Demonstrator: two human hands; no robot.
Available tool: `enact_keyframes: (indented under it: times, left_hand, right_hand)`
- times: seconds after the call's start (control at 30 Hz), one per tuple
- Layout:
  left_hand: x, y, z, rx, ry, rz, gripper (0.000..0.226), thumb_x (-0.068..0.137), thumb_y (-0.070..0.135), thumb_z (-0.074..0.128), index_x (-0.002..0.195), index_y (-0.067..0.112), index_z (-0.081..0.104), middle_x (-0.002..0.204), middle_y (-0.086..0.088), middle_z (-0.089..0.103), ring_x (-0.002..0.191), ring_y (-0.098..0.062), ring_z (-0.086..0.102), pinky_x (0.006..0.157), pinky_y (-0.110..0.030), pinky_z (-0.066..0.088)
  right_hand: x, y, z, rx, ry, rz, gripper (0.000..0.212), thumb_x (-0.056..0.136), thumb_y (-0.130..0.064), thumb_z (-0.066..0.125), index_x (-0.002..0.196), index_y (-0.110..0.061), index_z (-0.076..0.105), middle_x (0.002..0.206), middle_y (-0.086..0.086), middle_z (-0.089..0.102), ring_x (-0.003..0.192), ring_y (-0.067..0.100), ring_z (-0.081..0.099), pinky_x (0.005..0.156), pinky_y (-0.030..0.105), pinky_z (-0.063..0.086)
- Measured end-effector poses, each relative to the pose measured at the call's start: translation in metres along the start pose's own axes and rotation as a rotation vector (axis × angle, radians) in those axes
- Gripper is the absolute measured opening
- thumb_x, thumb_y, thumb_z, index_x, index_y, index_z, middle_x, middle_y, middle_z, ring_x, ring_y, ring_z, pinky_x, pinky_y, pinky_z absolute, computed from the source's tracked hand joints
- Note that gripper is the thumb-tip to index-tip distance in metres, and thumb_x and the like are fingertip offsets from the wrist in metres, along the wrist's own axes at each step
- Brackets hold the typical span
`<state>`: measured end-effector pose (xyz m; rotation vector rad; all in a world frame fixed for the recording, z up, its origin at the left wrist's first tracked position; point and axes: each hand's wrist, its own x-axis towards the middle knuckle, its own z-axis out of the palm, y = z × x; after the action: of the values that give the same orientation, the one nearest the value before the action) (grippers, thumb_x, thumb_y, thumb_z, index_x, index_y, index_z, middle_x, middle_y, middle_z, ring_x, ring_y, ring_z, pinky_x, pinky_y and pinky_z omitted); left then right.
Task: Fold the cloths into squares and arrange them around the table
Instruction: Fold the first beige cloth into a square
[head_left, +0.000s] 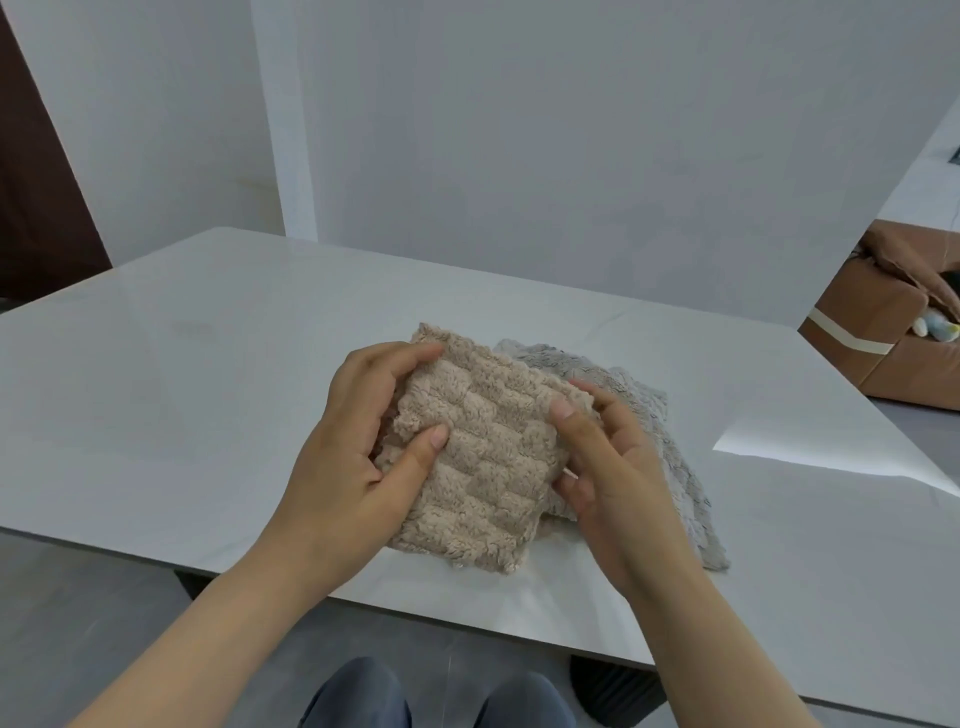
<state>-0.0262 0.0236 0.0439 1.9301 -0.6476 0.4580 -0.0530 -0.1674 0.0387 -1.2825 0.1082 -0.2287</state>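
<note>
Right between the person's two hands is the beige cloth (483, 457), and both hands have a proper hold of it. The left hand (358, 457) is curled round the left edge, thumb (434, 439) flat on the top face and fingers wrapped round the far corner. The right hand (613, 478) pinches the opposite edge, thumb on top and the other fingers tucked underneath. That looks like a two-sided grip for squaring up a fold: each hand pins a side so the layers don't slide apart. The doubled-up edge by the left palm suggests it's already folded at least once, and the outline is close to a square.

The cloth itself is thick and fleecy, with a puffy checker pattern of raised blocks and fuzzy, slightly ragged edges. Stuff like that is probably springy, so it would want pressing flat to hold a crease. Its edge nearest the wrists seems to rest on the table (208, 389), though how much of it is lifted is hard to tell.

Just under and beyond the right hand lies a grey cloth (670, 457) of the same fluffy sort, spread loose and rumpled, partly covered by the beige one. It seems to be waiting its turn, not yet folded.

Out past both hands the table is a glossy white slab with rounded corners, showing a bright patch of light off to the right. Well beyond the right hand sits a brown cardboard box (878, 332) with pale tape.
</note>
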Motion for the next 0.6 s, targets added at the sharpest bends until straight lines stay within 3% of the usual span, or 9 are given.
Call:
enact_keyframes:
  times: [0.13,0.27,0.33,0.43,0.47,0.6]
  left_hand:
    - [-0.001,-0.003,0.000,-0.057,0.032,-0.035,0.047,0.083,0.027,0.057,0.126,0.041,0.045,0.122,0.030,0.043,0.106,0.006,0.051,0.085,-0.003,0.039]
    - [-0.001,-0.011,0.000,-0.092,0.025,-0.086,0.048,0.083,0.032,0.056,0.129,0.041,0.044,0.125,0.029,0.043,0.112,-0.002,0.054,0.090,-0.020,0.045]
    - [-0.004,-0.015,0.001,-0.070,-0.034,-0.094,0.053,0.084,0.037,0.054,0.134,0.041,0.039,0.130,0.029,0.038,0.117,-0.002,0.051,0.093,-0.019,0.044]
    - [-0.010,-0.020,0.002,0.003,-0.136,-0.079,0.061,0.086,0.046,0.050,0.142,0.040,0.028,0.135,0.029,0.026,0.122,0.010,0.038,0.089,0.000,0.036]
    - [-0.011,-0.021,0.003,0.009,-0.153,-0.082,0.062,0.086,0.050,0.049,0.143,0.041,0.025,0.136,0.030,0.023,0.123,0.011,0.036,0.088,0.000,0.037]
    - [-0.017,-0.025,0.007,0.002,-0.154,-0.105,0.063,0.085,0.050,0.051,0.142,0.043,0.025,0.136,0.031,0.023,0.125,0.004,0.039,0.096,-0.022,0.045]
  right_hand:
    - [-0.007,0.011,0.001,-0.010,-0.102,0.149,0.036,0.088,-0.031,0.060,0.120,-0.014,0.060,0.116,0.005,0.071,0.110,0.025,0.066,0.096,0.046,0.051]
    - [-0.009,0.020,0.001,-0.101,-0.114,0.177,0.042,0.085,-0.041,0.059,0.113,-0.010,0.065,0.110,0.007,0.073,0.105,0.025,0.068,0.094,0.045,0.053]
    - [-0.010,0.022,0.002,-0.108,-0.068,0.123,0.040,0.085,-0.041,0.060,0.112,-0.012,0.064,0.109,0.007,0.073,0.104,0.024,0.068,0.092,0.047,0.054]
    - [-0.011,0.026,0.003,-0.276,0.046,-0.069,0.022,0.091,-0.038,0.055,0.108,-0.026,0.062,0.106,-0.003,0.072,0.102,0.016,0.068,0.089,0.043,0.055]
    - [-0.011,0.027,0.003,-0.349,0.071,-0.134,0.020,0.091,-0.041,0.054,0.106,-0.030,0.061,0.105,-0.007,0.072,0.101,0.012,0.068,0.089,0.043,0.054]
    - [-0.012,0.028,0.001,-0.517,0.083,-0.249,0.022,0.089,-0.046,0.052,0.103,-0.030,0.061,0.097,-0.012,0.071,0.092,0.005,0.066,0.082,0.037,0.055]
